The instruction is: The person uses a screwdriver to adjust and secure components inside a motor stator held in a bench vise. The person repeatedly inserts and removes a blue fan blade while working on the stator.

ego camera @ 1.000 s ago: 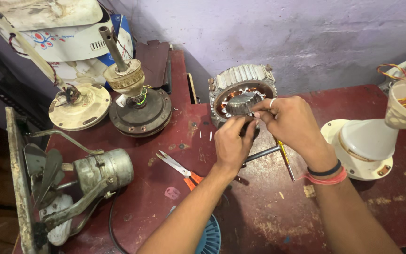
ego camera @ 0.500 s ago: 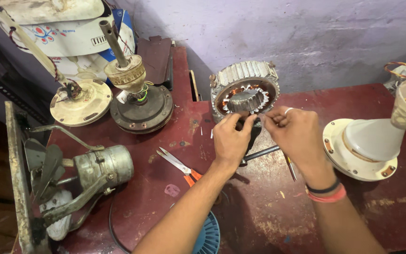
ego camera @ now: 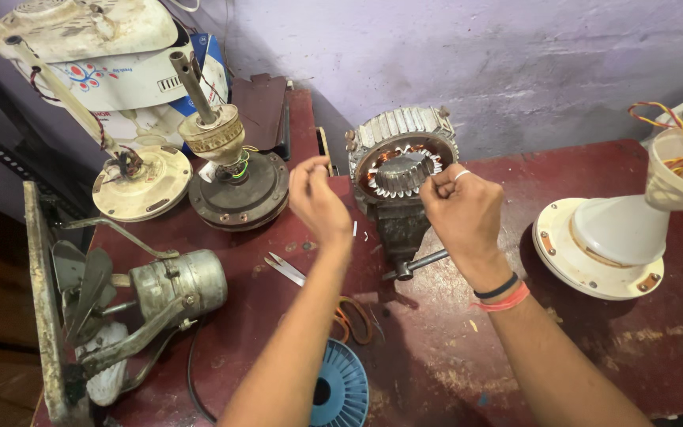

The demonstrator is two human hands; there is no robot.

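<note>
Both hands' fingers pinched, seemingly on thin wire, beside upright stator (ego camera: 402,170); white box (ego camera: 140,79) behind.

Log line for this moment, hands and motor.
left hand: raised beside stator, holds nothing visible | right hand: fingertips at stator rim | stator: upright on red table

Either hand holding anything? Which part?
Right hand has fingertips at the rim of the motor stator, by its copper windings; a firm grip cannot be told. Left hand is raised beside it, apparently empty.

Fan-repair workshop; dismantled fan motors (ego camera: 239,186)
</note>
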